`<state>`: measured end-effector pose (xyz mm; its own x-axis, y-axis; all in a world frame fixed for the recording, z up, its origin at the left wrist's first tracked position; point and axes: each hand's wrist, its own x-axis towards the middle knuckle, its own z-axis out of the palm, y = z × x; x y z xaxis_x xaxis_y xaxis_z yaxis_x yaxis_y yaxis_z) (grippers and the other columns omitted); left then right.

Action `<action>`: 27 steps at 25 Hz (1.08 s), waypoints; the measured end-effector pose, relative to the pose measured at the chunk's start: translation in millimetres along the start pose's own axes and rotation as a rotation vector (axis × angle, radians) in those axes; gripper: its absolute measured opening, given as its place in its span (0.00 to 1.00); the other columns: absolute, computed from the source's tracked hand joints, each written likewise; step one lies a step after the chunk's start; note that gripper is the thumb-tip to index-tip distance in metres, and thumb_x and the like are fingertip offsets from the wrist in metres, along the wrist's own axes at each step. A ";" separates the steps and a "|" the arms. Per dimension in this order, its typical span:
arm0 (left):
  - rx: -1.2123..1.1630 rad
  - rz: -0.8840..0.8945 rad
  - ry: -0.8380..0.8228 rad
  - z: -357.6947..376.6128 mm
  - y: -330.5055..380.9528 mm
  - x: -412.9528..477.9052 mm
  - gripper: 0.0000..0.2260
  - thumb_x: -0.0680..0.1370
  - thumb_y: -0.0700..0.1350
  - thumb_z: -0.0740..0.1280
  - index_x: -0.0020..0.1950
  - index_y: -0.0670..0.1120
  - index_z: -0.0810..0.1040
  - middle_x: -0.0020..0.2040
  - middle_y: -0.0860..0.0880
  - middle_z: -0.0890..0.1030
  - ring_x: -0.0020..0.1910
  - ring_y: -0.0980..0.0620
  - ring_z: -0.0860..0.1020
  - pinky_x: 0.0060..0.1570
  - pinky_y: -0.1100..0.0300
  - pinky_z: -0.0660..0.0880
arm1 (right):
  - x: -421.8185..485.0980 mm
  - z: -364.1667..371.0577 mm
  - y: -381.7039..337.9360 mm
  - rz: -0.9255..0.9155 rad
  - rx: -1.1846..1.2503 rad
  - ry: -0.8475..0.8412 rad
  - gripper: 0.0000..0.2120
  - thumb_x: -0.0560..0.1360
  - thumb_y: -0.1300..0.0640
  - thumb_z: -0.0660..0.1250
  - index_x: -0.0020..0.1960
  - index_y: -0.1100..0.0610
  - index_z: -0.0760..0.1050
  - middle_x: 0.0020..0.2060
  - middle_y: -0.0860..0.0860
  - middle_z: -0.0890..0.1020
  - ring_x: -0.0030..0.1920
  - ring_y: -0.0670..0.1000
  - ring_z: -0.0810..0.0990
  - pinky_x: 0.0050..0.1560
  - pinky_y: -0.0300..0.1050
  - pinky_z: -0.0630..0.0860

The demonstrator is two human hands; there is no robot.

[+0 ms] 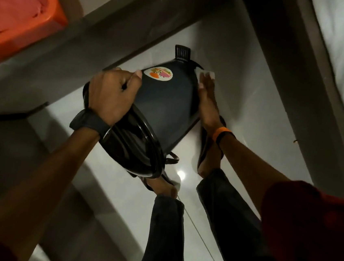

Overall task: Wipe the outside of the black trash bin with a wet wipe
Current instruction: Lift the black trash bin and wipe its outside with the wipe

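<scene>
Left hand [111,94]: I have its fingers curled shut on the bin's near side by the rim.
Bin [165,100]: held off the floor [243,108], tipped over; long axis runs away from me, lid end near, base far.
Right hand [207,96]: fingers flat, pressing the wipe [206,73] against the bin's far right side.

Black watch [89,122], orange wristband [221,133] (black-edged), red sleeves [309,225], dark trousers [232,217], sandals [204,146]
</scene>
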<state>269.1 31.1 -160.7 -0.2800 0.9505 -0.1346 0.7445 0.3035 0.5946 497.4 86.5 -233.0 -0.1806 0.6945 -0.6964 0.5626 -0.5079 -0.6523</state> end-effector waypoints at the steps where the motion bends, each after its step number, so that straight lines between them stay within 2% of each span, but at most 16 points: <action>1: -0.026 -0.038 0.008 -0.5 1.0 7.3 0.26 0.81 0.54 0.60 0.24 0.48 0.59 0.20 0.50 0.62 0.21 0.56 0.64 0.26 0.61 0.57 | -10.1 6.3 -3.1 -0.049 -0.013 -0.014 0.24 0.87 0.53 0.45 0.82 0.53 0.50 0.83 0.49 0.47 0.83 0.49 0.42 0.82 0.54 0.42; 4: -0.122 -0.153 0.012 -7.0 -7.1 28.6 0.27 0.81 0.55 0.60 0.24 0.47 0.59 0.20 0.56 0.68 0.20 0.58 0.63 0.24 0.65 0.57 | -86.6 53.5 -2.3 -0.581 -0.114 -0.176 0.25 0.86 0.50 0.45 0.82 0.50 0.49 0.82 0.44 0.46 0.83 0.48 0.42 0.82 0.47 0.39; 6: -0.169 -0.177 0.019 -10.6 -18.1 35.5 0.27 0.81 0.53 0.61 0.24 0.49 0.59 0.19 0.58 0.68 0.19 0.59 0.63 0.23 0.68 0.57 | -97.5 64.3 8.0 -0.754 -0.149 -0.281 0.25 0.86 0.50 0.44 0.82 0.50 0.50 0.82 0.43 0.47 0.83 0.47 0.43 0.82 0.47 0.39; 7: -0.186 -0.168 0.022 -11.6 -22.3 35.0 0.27 0.81 0.52 0.62 0.24 0.50 0.59 0.18 0.58 0.68 0.19 0.59 0.63 0.22 0.69 0.57 | -79.9 59.0 6.1 -0.752 -0.158 -0.221 0.24 0.86 0.52 0.44 0.82 0.51 0.51 0.82 0.43 0.47 0.83 0.47 0.43 0.82 0.49 0.40; 11: -0.182 -0.123 0.017 -13.2 -22.8 33.2 0.26 0.81 0.49 0.63 0.24 0.49 0.59 0.20 0.55 0.67 0.20 0.59 0.62 0.25 0.67 0.56 | -1.6 22.7 -3.3 -0.077 0.023 0.138 0.23 0.87 0.55 0.45 0.82 0.55 0.51 0.82 0.50 0.49 0.83 0.50 0.45 0.82 0.55 0.44; 13: -0.110 -0.028 -0.051 -15.0 -3.8 36.8 0.24 0.79 0.49 0.63 0.24 0.47 0.62 0.22 0.52 0.65 0.23 0.60 0.64 0.28 0.58 0.62 | -7.0 26.5 0.5 0.079 0.156 0.154 0.25 0.87 0.51 0.45 0.82 0.54 0.49 0.82 0.50 0.49 0.83 0.50 0.46 0.83 0.53 0.45; 15: 0.146 0.262 -0.083 -14.5 22.2 29.8 0.20 0.77 0.49 0.64 0.26 0.45 0.70 0.24 0.48 0.72 0.28 0.49 0.75 0.33 0.55 0.71 | -39.8 46.4 7.9 0.177 0.416 0.075 0.24 0.86 0.48 0.48 0.80 0.54 0.59 0.79 0.51 0.62 0.80 0.51 0.60 0.81 0.49 0.55; 16: 0.317 0.458 -0.104 -10.3 35.2 21.2 0.17 0.76 0.49 0.65 0.28 0.45 0.74 0.26 0.45 0.77 0.30 0.44 0.78 0.38 0.53 0.75 | -57.7 56.1 9.9 0.237 0.532 0.026 0.20 0.86 0.49 0.52 0.72 0.55 0.70 0.71 0.53 0.74 0.73 0.52 0.70 0.75 0.47 0.65; 17: 0.494 0.658 -0.157 -2.2 46.1 9.0 0.15 0.75 0.49 0.66 0.30 0.45 0.78 0.28 0.45 0.80 0.32 0.44 0.80 0.44 0.51 0.77 | -71.2 60.4 9.9 0.283 0.582 -0.006 0.14 0.85 0.53 0.56 0.59 0.56 0.78 0.58 0.54 0.82 0.62 0.52 0.78 0.65 0.45 0.73; 19: 0.750 0.970 -0.323 16.3 63.1 -19.6 0.11 0.76 0.46 0.66 0.35 0.48 0.81 0.31 0.48 0.81 0.36 0.45 0.80 0.50 0.48 0.76 | -74.6 55.8 17.4 0.315 0.490 0.022 0.15 0.83 0.62 0.58 0.40 0.56 0.76 0.37 0.51 0.81 0.38 0.45 0.82 0.44 0.38 0.78; 20: 0.806 1.084 -0.394 26.7 67.3 -33.6 0.11 0.77 0.45 0.64 0.37 0.49 0.81 0.33 0.49 0.82 0.38 0.47 0.79 0.52 0.47 0.74 | -72.5 50.3 18.2 0.363 0.548 -0.008 0.17 0.83 0.65 0.57 0.37 0.55 0.73 0.34 0.49 0.77 0.30 0.39 0.79 0.37 0.34 0.76; 22: 0.828 1.231 -0.406 44.4 68.4 -53.1 0.10 0.79 0.47 0.63 0.42 0.50 0.82 0.39 0.51 0.84 0.44 0.49 0.80 0.59 0.46 0.73 | -69.2 40.1 13.1 0.468 0.548 0.014 0.16 0.84 0.64 0.54 0.40 0.53 0.68 0.36 0.47 0.72 0.30 0.38 0.77 0.32 0.28 0.74; 23: 0.778 1.238 -0.310 50.6 67.9 -58.2 0.08 0.78 0.50 0.64 0.45 0.50 0.81 0.43 0.52 0.84 0.47 0.49 0.80 0.61 0.47 0.72 | -69.4 32.2 14.7 0.472 0.531 -0.001 0.16 0.85 0.64 0.53 0.41 0.53 0.67 0.38 0.46 0.71 0.33 0.39 0.75 0.34 0.28 0.74; 24: 0.685 1.148 -0.184 54.6 65.5 -62.2 0.08 0.77 0.52 0.66 0.49 0.50 0.80 0.48 0.51 0.83 0.52 0.49 0.79 0.62 0.46 0.70 | -70.9 24.2 16.0 0.454 0.500 -0.006 0.15 0.85 0.64 0.53 0.41 0.53 0.68 0.39 0.47 0.72 0.36 0.40 0.74 0.35 0.29 0.75; 25: 0.591 0.944 -0.066 57.4 61.2 -65.3 0.12 0.75 0.55 0.66 0.55 0.50 0.77 0.56 0.49 0.80 0.60 0.47 0.77 0.65 0.43 0.66 | -72.3 18.1 17.3 0.448 0.497 0.012 0.15 0.84 0.66 0.55 0.41 0.55 0.70 0.39 0.48 0.74 0.37 0.43 0.74 0.36 0.30 0.75; 27: 0.430 0.347 0.130 58.4 50.7 -68.1 0.27 0.73 0.64 0.65 0.67 0.52 0.72 0.71 0.45 0.70 0.74 0.43 0.65 0.71 0.37 0.57 | -73.8 14.4 18.7 0.452 0.536 0.042 0.10 0.81 0.67 0.61 0.43 0.61 0.76 0.38 0.52 0.79 0.39 0.48 0.79 0.37 0.35 0.79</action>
<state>361.3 -14.3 -167.7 -0.0272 0.9917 0.1258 0.9784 0.0007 0.2066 509.6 18.5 -198.1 0.0149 0.3699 -0.9289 0.0975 -0.9252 -0.3669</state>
